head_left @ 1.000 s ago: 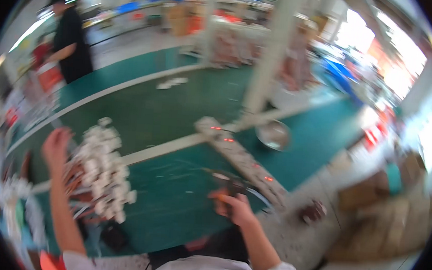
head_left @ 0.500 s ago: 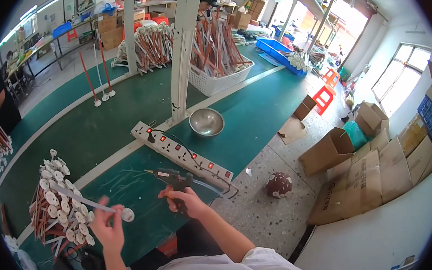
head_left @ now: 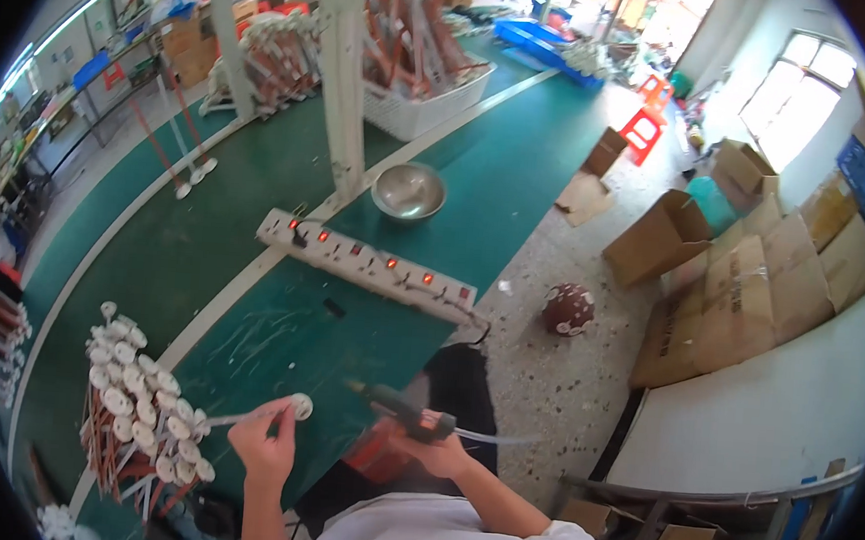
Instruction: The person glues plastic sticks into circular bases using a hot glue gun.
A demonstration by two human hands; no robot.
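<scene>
Between the fingers of my left hand (head_left: 265, 445), a thin pale strip is pinched, with a small white round disc (head_left: 302, 406) at its end by my fingertips. The strip's other end reaches toward the pile at my left. My right hand (head_left: 438, 454) is wrapped round a dark glue gun (head_left: 405, 412), whose tip points left toward the disc and stays apart from it. A clear glue stick (head_left: 491, 438) sticks out of the gun's back. Left of my left hand lies a heap of brown and white strips with white discs (head_left: 142, 405).
A white power strip (head_left: 363, 263) with lit red switches crosses the green table (head_left: 297, 346). Beyond it stand a metal bowl (head_left: 409, 192), a white post (head_left: 342, 93) and a white basket (head_left: 429, 109) of strips. Cardboard boxes (head_left: 655, 240) and a dark red ball (head_left: 568, 310) are on the floor at right.
The glue gun has come back nearer to my body and to the right, off the power strip. My left hand has moved the disc to the right. The view has shifted.
</scene>
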